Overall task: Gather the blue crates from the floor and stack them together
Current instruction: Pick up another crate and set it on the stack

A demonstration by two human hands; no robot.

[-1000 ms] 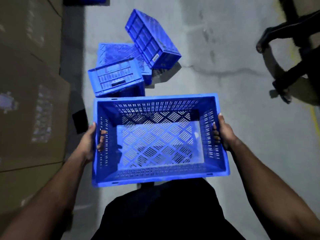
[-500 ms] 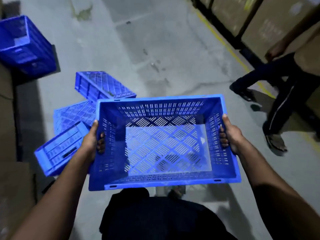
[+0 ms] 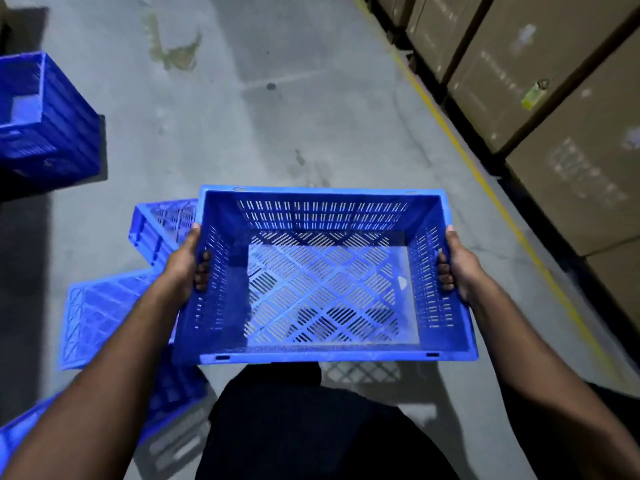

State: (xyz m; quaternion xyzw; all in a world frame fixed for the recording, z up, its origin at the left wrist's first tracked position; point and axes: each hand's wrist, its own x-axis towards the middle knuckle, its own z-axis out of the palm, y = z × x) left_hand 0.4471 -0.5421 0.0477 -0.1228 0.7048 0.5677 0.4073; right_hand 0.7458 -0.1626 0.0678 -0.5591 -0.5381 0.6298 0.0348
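I carry an empty blue slotted crate upright at waist height. My left hand grips its left short wall, fingers curled through the handle slot. My right hand grips the right wall the same way. On the floor to my left lie other blue crates: one tipped crate just behind my left hand, an overturned crate under my left forearm, and another at the bottom left, partly hidden by my arm. An upright stack of blue crates stands at the far left.
Tall cardboard boxes line the right side behind a yellow floor line. Grey concrete floor stretches ahead, with a stain at the top.
My view has swung right: the floor crates slid to the lower left, the person on the right left the view, and the crate stack at left came closer. Both hands keep their grip.
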